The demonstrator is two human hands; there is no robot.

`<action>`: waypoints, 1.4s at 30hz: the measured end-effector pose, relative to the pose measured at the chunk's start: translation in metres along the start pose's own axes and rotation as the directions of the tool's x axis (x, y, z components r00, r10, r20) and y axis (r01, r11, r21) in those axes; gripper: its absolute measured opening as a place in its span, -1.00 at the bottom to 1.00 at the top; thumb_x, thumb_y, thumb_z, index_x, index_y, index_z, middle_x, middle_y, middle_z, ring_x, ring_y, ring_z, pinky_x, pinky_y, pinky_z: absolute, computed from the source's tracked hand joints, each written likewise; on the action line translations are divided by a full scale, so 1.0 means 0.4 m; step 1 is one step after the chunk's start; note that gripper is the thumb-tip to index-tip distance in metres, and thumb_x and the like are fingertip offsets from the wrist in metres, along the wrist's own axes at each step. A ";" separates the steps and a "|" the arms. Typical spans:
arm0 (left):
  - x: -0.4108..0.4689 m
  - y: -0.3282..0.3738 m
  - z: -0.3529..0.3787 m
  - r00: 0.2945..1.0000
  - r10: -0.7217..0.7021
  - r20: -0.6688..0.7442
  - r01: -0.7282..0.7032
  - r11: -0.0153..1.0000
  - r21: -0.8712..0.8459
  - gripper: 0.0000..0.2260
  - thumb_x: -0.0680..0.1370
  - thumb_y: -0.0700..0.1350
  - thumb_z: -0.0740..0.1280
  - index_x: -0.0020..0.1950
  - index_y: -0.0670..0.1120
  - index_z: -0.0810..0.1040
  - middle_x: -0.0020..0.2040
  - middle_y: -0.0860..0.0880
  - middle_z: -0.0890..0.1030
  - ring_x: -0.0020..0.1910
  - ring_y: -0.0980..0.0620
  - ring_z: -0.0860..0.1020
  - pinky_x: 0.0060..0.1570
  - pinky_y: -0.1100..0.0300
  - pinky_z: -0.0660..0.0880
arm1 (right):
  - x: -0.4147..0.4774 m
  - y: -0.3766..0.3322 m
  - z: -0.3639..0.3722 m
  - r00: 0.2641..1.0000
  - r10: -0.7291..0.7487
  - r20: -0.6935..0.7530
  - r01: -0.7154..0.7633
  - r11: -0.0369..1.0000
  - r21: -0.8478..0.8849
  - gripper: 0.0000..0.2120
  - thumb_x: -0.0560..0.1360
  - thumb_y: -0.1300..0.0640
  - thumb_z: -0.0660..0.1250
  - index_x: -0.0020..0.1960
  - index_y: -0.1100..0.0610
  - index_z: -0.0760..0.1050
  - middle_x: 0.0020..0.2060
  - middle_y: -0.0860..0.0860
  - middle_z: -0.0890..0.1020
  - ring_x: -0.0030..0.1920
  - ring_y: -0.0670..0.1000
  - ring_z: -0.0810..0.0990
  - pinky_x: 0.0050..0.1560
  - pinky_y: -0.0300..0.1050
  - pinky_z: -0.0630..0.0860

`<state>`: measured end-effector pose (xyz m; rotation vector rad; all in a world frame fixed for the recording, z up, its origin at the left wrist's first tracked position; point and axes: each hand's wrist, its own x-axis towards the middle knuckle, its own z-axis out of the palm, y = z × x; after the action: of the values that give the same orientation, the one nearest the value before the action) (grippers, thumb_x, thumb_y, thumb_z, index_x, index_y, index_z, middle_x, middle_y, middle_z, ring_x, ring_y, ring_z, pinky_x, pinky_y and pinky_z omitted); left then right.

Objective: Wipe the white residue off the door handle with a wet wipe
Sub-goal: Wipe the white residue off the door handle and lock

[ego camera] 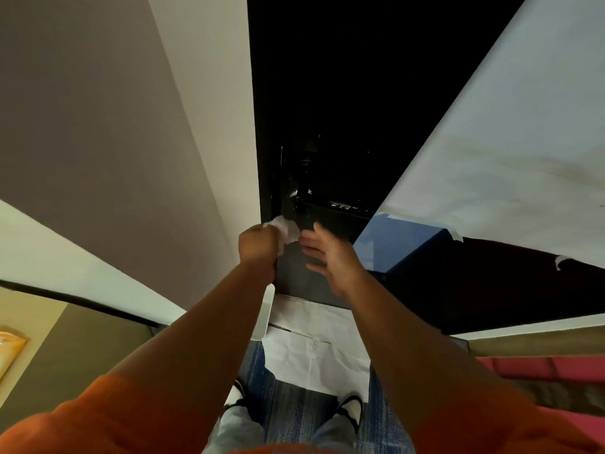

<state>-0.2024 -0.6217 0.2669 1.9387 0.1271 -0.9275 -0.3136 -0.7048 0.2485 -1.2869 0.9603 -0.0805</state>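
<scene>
1. the left hand point(258, 244) is closed in a fist around a crumpled white wet wipe point(285, 230), which pokes out of the far side of the fist.
2. the wipe sits against the near left edge of the black door point(327, 93), just below and to the left of the door handle point(330, 199).
3. the handle is a dark lever running to the right from a plate near the door's left edge; small pale flecks show on it around its middle, but it is too dark to make out more.
4. the right hand point(327, 257) is open, fingers point(311, 244) spread apart and loosely stretched, holding nothing; its fingertips come close to the wipe, palm facing the door.
5. both forearms reach up from orange sleeves point(108, 417) at the near edge.
6. to the left of the door stands a pale wall point(131, 126); to the right hangs a white sheet point(491, 142) taped at its lower edge.
7. below, white paper point(311, 348) lies on blue carpet point(294, 411), with black-and-white shoes point(352, 406) near it.
</scene>
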 end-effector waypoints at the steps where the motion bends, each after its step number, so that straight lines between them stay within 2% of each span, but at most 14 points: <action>1: 0.017 -0.004 0.002 0.999 -0.038 0.011 0.039 0.992 -0.117 -0.89 0.58 -0.23 0.30 0.05 -0.07 0.55 -0.23 -0.03 0.51 -0.34 0.05 0.48 -0.25 0.27 0.44 | 0.000 0.005 -0.007 1.000 0.014 -0.004 -0.014 1.000 0.008 -0.57 0.64 -0.22 0.12 0.30 -0.02 0.57 0.25 -0.05 0.63 0.27 0.01 0.57 0.31 0.11 0.48; 3: 0.028 0.000 0.012 0.999 -0.036 0.012 0.038 0.943 -0.331 -0.75 0.53 -0.30 0.29 0.20 -0.23 0.58 -0.09 -0.09 0.59 -0.29 0.04 0.54 -0.10 0.21 0.56 | 0.004 0.013 -0.018 0.998 0.060 -0.016 -0.059 0.998 0.031 -0.61 0.65 -0.18 0.15 0.31 -0.01 0.54 0.26 -0.04 0.62 0.28 0.04 0.56 0.33 0.15 0.47; 6: 0.031 0.032 0.047 0.999 -0.005 0.050 0.026 0.901 -0.434 -0.65 0.58 -0.27 0.28 0.37 -0.27 0.49 0.21 -0.20 0.64 -0.05 -0.02 0.64 0.20 0.04 0.57 | 0.015 0.022 -0.027 0.992 0.119 -0.031 -0.117 0.992 0.053 -0.65 0.65 -0.15 0.18 0.30 0.02 0.52 0.30 0.02 0.59 0.29 0.08 0.55 0.37 0.20 0.44; 9: -0.003 0.078 0.074 0.994 -0.029 -0.104 -0.015 0.918 -0.396 -0.70 0.69 -0.11 0.23 0.39 -0.20 0.47 0.21 -0.17 0.64 0.21 -0.13 0.62 0.10 0.10 0.52 | 0.020 0.028 -0.037 0.993 0.120 -0.024 -0.118 0.992 0.051 -0.57 0.64 -0.14 0.19 0.38 0.08 0.48 0.34 0.05 0.56 0.34 0.12 0.52 0.39 0.23 0.41; 12: -0.001 0.064 0.115 0.986 0.049 -0.159 -0.123 0.859 -0.496 -0.88 0.61 -0.16 0.35 -0.09 -0.09 0.66 -0.23 0.03 0.63 -0.19 0.07 0.62 -0.20 0.27 0.42 | 0.027 0.040 -0.060 0.993 0.117 -0.026 -0.115 0.991 0.072 -0.56 0.62 -0.13 0.23 0.38 0.10 0.49 0.33 0.07 0.57 0.34 0.13 0.52 0.36 0.22 0.43; 14: -0.014 0.047 0.134 0.981 0.029 -0.193 -0.118 0.876 -0.467 -0.81 0.55 -0.22 0.41 -0.25 -0.03 0.57 -0.30 0.09 0.56 -0.31 0.17 0.52 -0.31 0.36 0.39 | 0.035 0.052 -0.077 0.991 0.126 -0.040 -0.122 0.989 0.078 -0.58 0.61 -0.12 0.26 0.35 0.10 0.51 0.32 0.07 0.58 0.32 0.12 0.54 0.35 0.22 0.45; 18: 0.007 0.047 0.152 0.981 0.047 -0.189 -0.121 0.906 -0.405 -0.97 0.60 -0.15 0.40 -0.01 -0.04 0.58 -0.20 0.06 0.56 -0.28 0.16 0.51 -0.39 0.42 0.33 | 0.032 0.057 -0.114 0.988 0.144 -0.061 -0.139 0.987 0.081 -0.59 0.63 -0.10 0.23 0.36 0.12 0.50 0.32 0.05 0.58 0.31 0.11 0.54 0.37 0.22 0.43; 22: 0.048 0.052 0.147 0.979 0.081 -0.186 -0.138 0.938 -0.317 -0.85 0.57 -0.14 0.44 0.12 -0.13 0.62 -0.08 -0.02 0.63 -0.15 0.02 0.60 -0.35 0.37 0.38 | 0.025 0.058 -0.133 0.985 0.150 -0.080 -0.142 0.985 0.100 -0.65 0.65 -0.07 0.21 0.32 0.10 0.49 0.33 0.08 0.56 0.34 0.13 0.52 0.40 0.24 0.41; 26: 0.031 0.037 0.148 0.964 0.055 -0.262 -0.167 0.887 -0.430 -0.90 0.54 -0.15 0.48 0.02 -0.10 0.63 -0.08 -0.05 0.68 -0.08 -0.05 0.67 -0.07 0.17 0.64 | 0.028 0.060 -0.135 0.981 0.172 -0.091 -0.161 0.980 0.113 -0.66 0.64 -0.05 0.25 0.32 0.09 0.49 0.32 0.07 0.57 0.32 0.13 0.53 0.38 0.23 0.43; 30: 0.049 0.031 0.150 0.978 -0.052 -0.201 -0.093 0.757 -0.647 -0.95 0.54 -0.14 0.44 -0.12 -0.08 0.63 -0.04 -0.18 0.72 -0.03 -0.18 0.72 0.08 -0.11 0.66 | 0.024 0.062 -0.154 0.979 0.194 -0.068 -0.184 0.974 0.136 -0.67 0.65 -0.02 0.24 0.34 0.11 0.48 0.32 0.07 0.57 0.33 0.12 0.53 0.39 0.21 0.42; 34: 0.033 0.038 0.155 0.972 -0.014 -0.234 -0.133 0.789 -0.599 -0.87 0.56 -0.15 0.43 0.07 -0.15 0.67 -0.09 -0.07 0.71 -0.07 -0.11 0.71 0.03 0.07 0.67 | 0.016 0.079 -0.163 0.977 0.195 -0.085 -0.183 0.975 0.127 -0.64 0.64 -0.04 0.25 0.34 0.12 0.48 0.30 0.06 0.58 0.32 0.12 0.54 0.38 0.21 0.43; 36: 0.021 0.039 0.161 0.972 -0.035 -0.231 -0.113 0.794 -0.597 -0.82 0.58 -0.09 0.42 0.13 -0.15 0.66 -0.06 -0.07 0.69 -0.08 -0.05 0.68 -0.12 0.20 0.61 | 0.013 0.091 -0.164 0.976 0.194 -0.096 -0.183 0.976 0.115 -0.63 0.62 -0.07 0.28 0.34 0.11 0.49 0.28 0.05 0.60 0.30 0.10 0.55 0.36 0.21 0.45; 40: 0.023 0.053 0.148 0.991 -0.093 -0.092 0.001 0.712 -0.702 -0.69 0.63 -0.10 0.34 0.31 -0.24 0.55 -0.10 -0.04 0.60 -0.13 0.02 0.64 -0.29 0.29 0.51 | 0.010 0.104 -0.173 0.977 0.186 -0.104 -0.177 0.980 0.088 -0.59 0.60 -0.11 0.29 0.35 0.10 0.48 0.29 0.03 0.60 0.28 0.09 0.57 0.35 0.20 0.47; 42: 0.024 0.052 0.143 0.987 -0.092 -0.130 -0.007 0.789 -0.615 -0.75 0.63 -0.11 0.35 0.26 -0.21 0.57 -0.05 -0.05 0.59 -0.22 0.08 0.57 -0.39 0.38 0.46 | 0.012 0.108 -0.178 0.978 0.185 -0.093 -0.176 0.980 0.097 -0.60 0.61 -0.10 0.27 0.35 0.11 0.47 0.31 0.05 0.58 0.31 0.11 0.55 0.37 0.21 0.45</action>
<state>-0.2178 -0.6811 0.2606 1.3881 0.5059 -0.6490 -0.3755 -0.7479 0.2126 -1.1181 1.1456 -0.0466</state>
